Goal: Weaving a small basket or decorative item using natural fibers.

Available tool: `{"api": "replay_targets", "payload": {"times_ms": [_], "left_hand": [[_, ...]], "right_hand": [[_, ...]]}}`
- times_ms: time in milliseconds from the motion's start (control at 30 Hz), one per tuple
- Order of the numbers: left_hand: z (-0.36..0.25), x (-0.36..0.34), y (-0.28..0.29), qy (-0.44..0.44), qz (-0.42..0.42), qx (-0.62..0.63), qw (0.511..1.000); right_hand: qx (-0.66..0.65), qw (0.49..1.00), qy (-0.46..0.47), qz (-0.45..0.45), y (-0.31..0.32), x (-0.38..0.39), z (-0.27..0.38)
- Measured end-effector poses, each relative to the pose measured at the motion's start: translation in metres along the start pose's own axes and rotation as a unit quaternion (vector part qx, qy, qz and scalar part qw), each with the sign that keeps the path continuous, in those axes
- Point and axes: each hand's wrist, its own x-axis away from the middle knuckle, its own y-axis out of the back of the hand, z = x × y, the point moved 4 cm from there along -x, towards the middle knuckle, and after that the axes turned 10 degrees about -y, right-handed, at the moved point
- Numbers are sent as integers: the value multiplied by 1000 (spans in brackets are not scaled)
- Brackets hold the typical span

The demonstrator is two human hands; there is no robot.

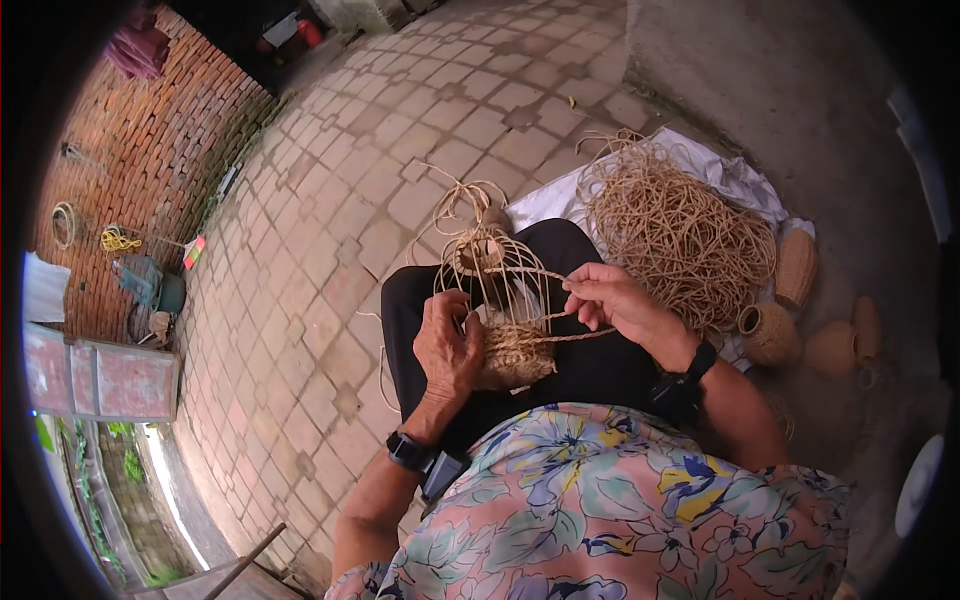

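Observation:
A partly woven straw basket (515,362) rests on my lap, its lower part a dense band of plaited cord. Long bare strands rise from that band toward a round, hollow straw form (478,254) near my knees. My left hand (447,345) is closed on the basket's left side, fingers curled at the edge of the weave. To the right, my right hand (622,303) pinches a straw cord (540,272) between thumb and finger. A second taut cord (580,336) runs from the weave to below its fingers. The left fingertips are partly hidden by the strands.
A large tangled heap of straw cord (680,235) lies on a white sheet (548,203) to my right. Beside it stand several woven vessels, among them a round, open-mouthed basket (769,335). Loose cord loops (465,195) extend beyond my knees. Paving stones cover the ground; a brick wall (170,120) stands left.

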Motion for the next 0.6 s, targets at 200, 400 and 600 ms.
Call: {"api": "replay_targets", "payload": {"times_ms": [200, 400, 600], "left_hand": [[-17, -22, 0, -43, 127, -5, 991], [-4, -32, -18, 49, 287, -77, 954], [9, -44, -15, 131, 221, -18, 966]], "right_hand": [[160, 945, 116, -260, 40, 6, 25], [485, 847, 217, -4, -48, 25, 22], [373, 890, 154, 212, -89, 47, 16]]}}
